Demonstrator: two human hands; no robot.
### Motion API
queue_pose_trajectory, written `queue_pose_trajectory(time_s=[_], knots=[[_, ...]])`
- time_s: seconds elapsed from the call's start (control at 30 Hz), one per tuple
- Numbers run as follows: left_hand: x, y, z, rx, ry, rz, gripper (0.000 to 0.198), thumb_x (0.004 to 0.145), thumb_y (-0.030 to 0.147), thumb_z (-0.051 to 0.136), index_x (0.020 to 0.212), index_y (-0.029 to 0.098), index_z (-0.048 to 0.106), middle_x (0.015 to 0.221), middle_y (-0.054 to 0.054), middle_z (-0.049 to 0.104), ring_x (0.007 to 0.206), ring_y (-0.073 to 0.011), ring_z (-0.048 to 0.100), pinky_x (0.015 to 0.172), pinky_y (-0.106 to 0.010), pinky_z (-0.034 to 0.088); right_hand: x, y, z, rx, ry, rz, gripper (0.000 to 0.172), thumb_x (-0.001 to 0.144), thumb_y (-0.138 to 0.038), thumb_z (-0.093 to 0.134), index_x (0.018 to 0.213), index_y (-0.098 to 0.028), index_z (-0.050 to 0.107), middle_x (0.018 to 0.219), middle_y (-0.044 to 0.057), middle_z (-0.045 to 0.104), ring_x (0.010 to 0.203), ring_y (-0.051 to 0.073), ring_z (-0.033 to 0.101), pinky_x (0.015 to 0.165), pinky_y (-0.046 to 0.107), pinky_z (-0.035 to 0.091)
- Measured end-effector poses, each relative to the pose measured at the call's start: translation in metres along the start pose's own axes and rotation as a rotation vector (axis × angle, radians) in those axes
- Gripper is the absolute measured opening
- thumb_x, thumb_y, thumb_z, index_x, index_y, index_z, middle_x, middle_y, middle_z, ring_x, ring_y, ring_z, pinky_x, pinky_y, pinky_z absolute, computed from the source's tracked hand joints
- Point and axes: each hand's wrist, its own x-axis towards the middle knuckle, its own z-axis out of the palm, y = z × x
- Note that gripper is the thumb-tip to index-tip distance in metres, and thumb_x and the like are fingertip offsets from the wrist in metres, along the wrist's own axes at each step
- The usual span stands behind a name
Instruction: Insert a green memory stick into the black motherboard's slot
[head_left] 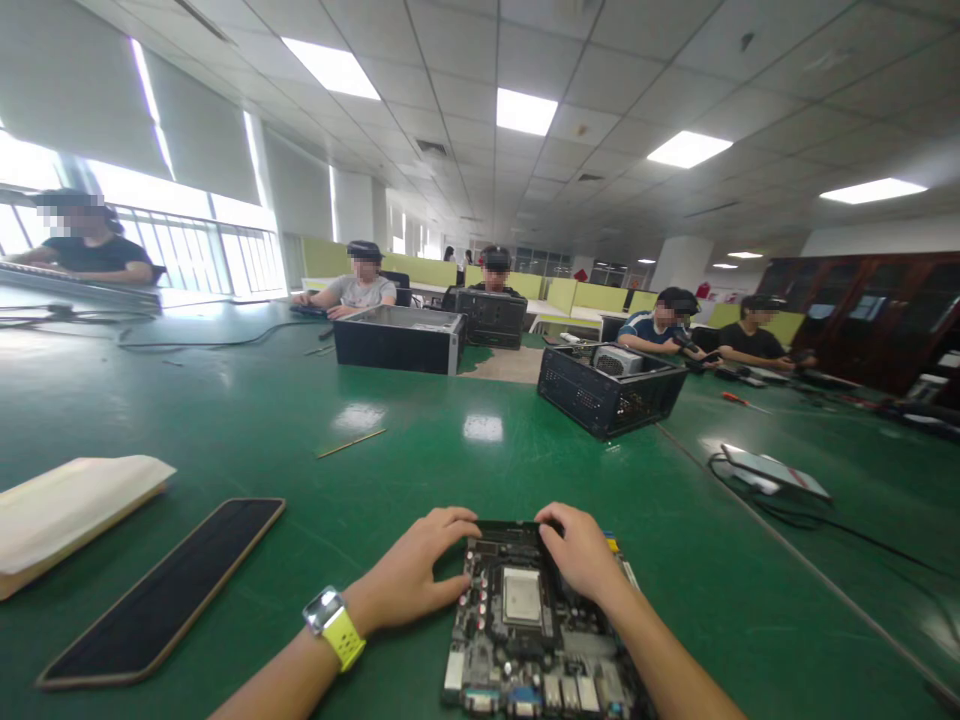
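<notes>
Mobo [541, 632] lies on the green tabletop [420, 445], ports [525, 698] along its near edge, processor [522, 596] uncovered toward its middle. Both hands are at its far end: L hand [416, 570] at the far-left corner, thumb by the left edge, other fingers reaching the far edge; R hand [581, 550] comes over the right side, fingertips bent at the same edge. A dark strip [510, 527] runs btwn the hands at the mobo's far edge; can't tell if it's loose or fixed to the board. Can't tell either whether the fingers of L or R are truly gripping: L thumb is spread off its fingers, R's are curled, contact part-hidden.

Step in hand looks like two-handed work on that strip. Next move prob. calls for even force at both ends, strip level, mobo not sliding, fingers clear of the processor. Well beyond the mobo: thin stick [351, 444] to its left, open PC case [581, 395] to its right.
</notes>
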Motion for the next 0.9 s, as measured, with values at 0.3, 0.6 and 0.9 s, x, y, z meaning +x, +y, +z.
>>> queue_pose_trajectory(time_s=[0.3,0.6,0.9], knots=[[-0.0018,0.0003,-0.0002,-0.086,0.027,0.015,0.050,0.077,0.028,0.066,0.125,0.023,0.052,0.128,-0.009,0.052,0.118,-0.0258,0.047,0.105,-0.041,0.035,-0.0033,-0.0038,0.0013,0.110,0.045,-0.030,0.018,0.078,-0.022,0.048,0.080,-0.020,0.066,0.084,0.003,0.067,0.083,0.018,0.058,0.078,0.027,0.041],[-0.0026,0.0018,-0.0016,-0.128,0.044,0.004,0.048,0.080,0.030,0.064,0.126,0.023,0.051,0.130,-0.009,0.050,0.120,-0.0264,0.046,0.105,-0.042,0.035,-0.0055,-0.0065,-0.0008,0.136,0.044,-0.038,0.020,0.078,-0.021,0.047,0.082,-0.020,0.067,0.083,0.003,0.067,0.082,0.017,0.059,0.078,0.027,0.042],[-0.0028,0.0001,-0.0011,-0.134,0.058,-0.015,0.045,0.081,0.031,0.064,0.124,0.024,0.053,0.128,-0.008,0.053,0.119,-0.0252,0.048,0.105,-0.041,0.036,-0.0050,-0.0051,-0.0002,0.105,0.039,-0.032,0.019,0.077,-0.023,0.051,0.088,-0.019,0.067,0.089,0.004,0.067,0.085,0.018,0.059,0.080,0.028,0.043]])
